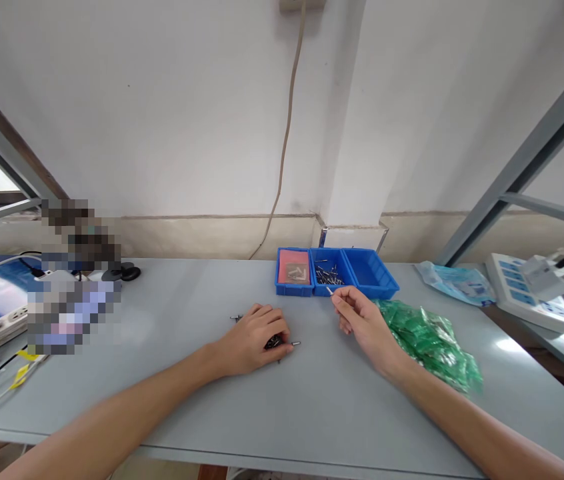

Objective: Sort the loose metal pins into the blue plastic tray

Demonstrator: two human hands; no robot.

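On the grey table, my left hand lies palm down, its fingers curled over a small cluster of dark metal pins. A loose pin sticks out by the thumb, and another lies behind the knuckles. My right hand is raised in front of the blue bins, pinching one slim silver pin between thumb and fingertips. Just beyond it, the middle blue bin holds many similar pins. How many are under my left palm is hidden.
The left bin holds a pink sheet and a small clear bag; the right bin looks empty. Green plastic bags lie beside my right forearm. Power strips and a blue packet are right; cables run left.
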